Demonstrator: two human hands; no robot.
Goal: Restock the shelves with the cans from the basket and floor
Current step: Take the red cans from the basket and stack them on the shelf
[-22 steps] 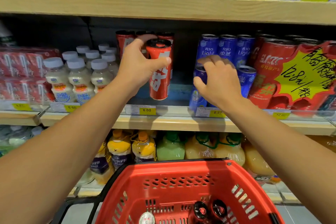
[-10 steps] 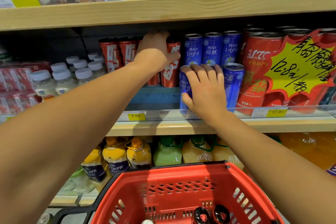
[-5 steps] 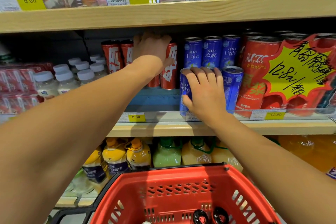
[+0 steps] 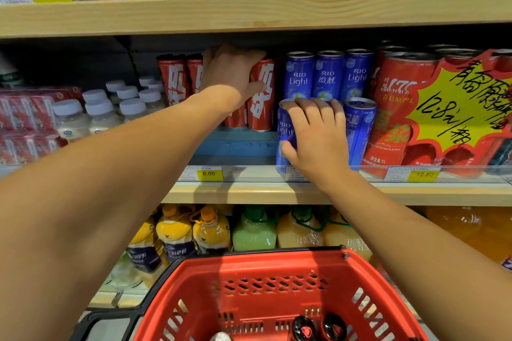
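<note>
Both hands are placing cans on the middle wooden shelf (image 4: 249, 194). The left hand (image 4: 230, 75) reaches to the back row, fingers curled over a tall red aluminium can (image 4: 261, 94). The right hand (image 4: 313, 135) wraps a slim blue aluminium can (image 4: 285, 130) at the front edge. Next, I judge, both let go and reach into the red plastic basket (image 4: 277, 285), where dark-topped cans (image 4: 318, 328) wait.

Red can (image 4: 261, 94) upright among shelf's red row; blue can (image 4: 285, 133) upright at shelf (image 4: 249, 194) front.
</note>
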